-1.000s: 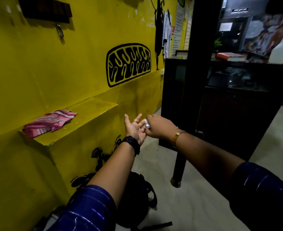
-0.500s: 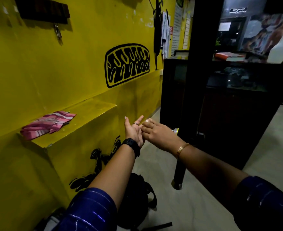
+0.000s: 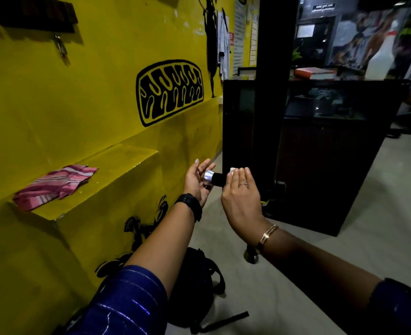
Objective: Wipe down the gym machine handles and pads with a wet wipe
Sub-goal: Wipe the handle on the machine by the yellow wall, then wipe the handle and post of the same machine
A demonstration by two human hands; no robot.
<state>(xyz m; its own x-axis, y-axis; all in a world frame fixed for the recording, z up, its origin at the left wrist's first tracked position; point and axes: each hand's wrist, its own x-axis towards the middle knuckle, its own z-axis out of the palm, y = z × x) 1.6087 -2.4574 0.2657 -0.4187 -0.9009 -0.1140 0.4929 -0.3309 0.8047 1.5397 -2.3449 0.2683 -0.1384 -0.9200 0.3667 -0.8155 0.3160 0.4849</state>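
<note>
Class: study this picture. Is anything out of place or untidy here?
A pink striped cloth lies crumpled on the yellow ledge, and a black backpack sits on the floor, one strap trailing.

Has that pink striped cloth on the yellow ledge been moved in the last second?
No. The pink striped cloth lies crumpled on the same near part of the yellow ledge, against the wall, as before.

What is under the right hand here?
A bit of white wipe shows by the fingertips of the right hand, next to the black handle with its silver end cap. The hand covers the rest of the wipe and the handle.
</note>
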